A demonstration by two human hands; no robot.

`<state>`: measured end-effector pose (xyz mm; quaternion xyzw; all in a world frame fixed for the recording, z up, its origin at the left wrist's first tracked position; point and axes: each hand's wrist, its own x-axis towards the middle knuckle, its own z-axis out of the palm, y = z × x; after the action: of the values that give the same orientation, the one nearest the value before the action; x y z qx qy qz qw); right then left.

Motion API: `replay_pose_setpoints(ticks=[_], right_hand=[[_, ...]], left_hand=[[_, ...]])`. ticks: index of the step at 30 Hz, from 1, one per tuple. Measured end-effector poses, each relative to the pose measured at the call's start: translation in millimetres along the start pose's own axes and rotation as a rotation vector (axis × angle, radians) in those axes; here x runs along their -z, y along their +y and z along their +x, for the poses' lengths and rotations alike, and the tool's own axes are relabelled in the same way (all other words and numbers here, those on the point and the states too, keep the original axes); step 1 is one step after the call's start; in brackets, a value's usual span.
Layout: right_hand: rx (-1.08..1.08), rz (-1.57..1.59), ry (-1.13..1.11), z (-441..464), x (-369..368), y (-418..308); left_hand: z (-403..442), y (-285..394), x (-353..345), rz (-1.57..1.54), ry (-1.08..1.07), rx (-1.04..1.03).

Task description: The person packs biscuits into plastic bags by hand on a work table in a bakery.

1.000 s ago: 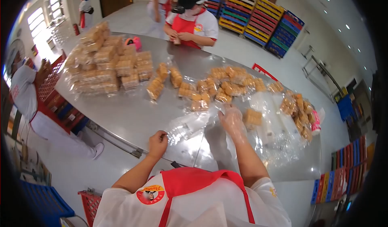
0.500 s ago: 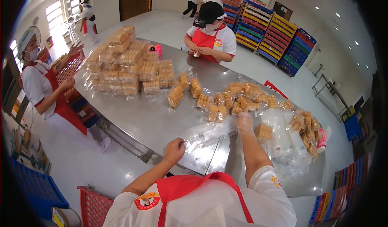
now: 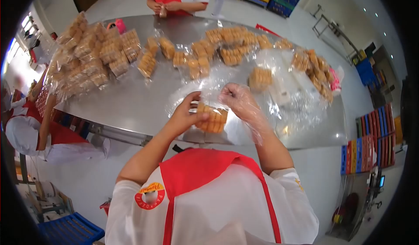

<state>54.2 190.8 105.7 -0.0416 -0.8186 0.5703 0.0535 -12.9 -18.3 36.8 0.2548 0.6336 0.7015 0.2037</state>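
Close to the table's near edge, a clear plastic bag (image 3: 212,119) with rows of round golden biscuits stands in front of me. My left hand (image 3: 187,112) is closed around its left side, thumb in front. My right hand (image 3: 239,100), in a clear plastic glove, has its fingers pinched together at the bag's upper right, on what looks like its loose plastic. Another bundle of biscuits (image 3: 261,79) lies just beyond my right hand. Flat clear bags (image 3: 283,94) are spread on the table to its right.
Bagged biscuits (image 3: 100,53) are piled high on the left of the steel table (image 3: 118,109). More packs (image 3: 235,37) lie along the far side, others (image 3: 314,70) at right. A co-worker's hands (image 3: 163,8) hold something small across the table; another person (image 3: 30,127) stands left.
My left hand has come up and right and now grips a biscuit-filled bag. My right hand has drawn back from the biscuit packs toward it. The view has tilted down.
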Motion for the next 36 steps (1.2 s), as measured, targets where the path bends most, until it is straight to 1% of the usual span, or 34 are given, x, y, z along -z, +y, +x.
replay_pose_setpoints(ticks=[2, 3, 4, 7, 8, 11, 12, 14, 15, 18, 21, 23, 26, 27, 29, 30, 33, 34, 36], right_hand=[[-0.109, 0.509, 0.115, -13, -20, 35], [-0.150, 0.760, 0.179, -20, -29, 45], [-0.245, 0.841, 0.195, -34, -36, 33], [-0.551, 0.940, 0.140, -58, -44, 46], [-0.482, 0.891, 0.136, -66, -49, 60], [-0.481, 0.829, 0.163, -82, -50, 49], [-0.438, 0.789, 0.206, -83, -51, 47], [-0.420, 0.758, 0.217, -86, -50, 48], [-0.407, 0.743, 0.222, -87, -49, 49], [-0.464, 0.752, 0.185, -90, -45, 42], [-0.574, 0.758, 0.106, -94, -39, 34], [-0.540, 0.773, 0.045, -96, -38, 36], [-0.508, 0.743, -0.032, -99, -35, 38], [-0.498, 0.724, -0.054, -100, -34, 37], [-0.462, 0.782, -0.073, -105, -30, 36], [-0.445, 0.809, -0.086, -108, -29, 35], [-0.355, 0.801, -0.041, -120, -37, 33], [-0.395, 0.769, -0.029, -119, -38, 39], [-0.380, 0.843, -0.033, -120, -37, 43]], left_hand=[[3, 9, -12, -0.438, -0.248, 0.280], [0, 10, -19, -0.445, -0.207, 0.321], [-5, 11, -26, -0.449, -0.165, 0.361], [-15, 2, -34, -0.513, -0.088, 0.540], [-17, -1, -35, -0.545, -0.069, 0.610], [-22, -10, -40, -0.540, -0.008, 0.677], [-24, -10, -42, -0.532, 0.000, 0.681], [-24, -6, -45, -0.517, 0.018, 0.674], [-24, -7, -45, -0.541, 0.006, 0.683], [-28, -8, -40, -0.609, -0.040, 0.707], [-32, -4, -32, -0.679, -0.117, 0.730], [-33, -9, -25, -0.734, -0.187, 0.745], [-36, 0, -19, -0.624, -0.254, 0.765], [-38, 0, -16, -0.562, -0.319, 0.714], [-41, -5, -9, -0.434, -0.451, 0.597], [-43, -15, -6, -0.313, -0.520, 0.413], [-44, -21, -6, -0.150, -0.488, 0.190], [-43, -19, -5, -0.093, -0.490, 0.139], [-44, -20, -5, -0.125, -0.463, 0.184]])
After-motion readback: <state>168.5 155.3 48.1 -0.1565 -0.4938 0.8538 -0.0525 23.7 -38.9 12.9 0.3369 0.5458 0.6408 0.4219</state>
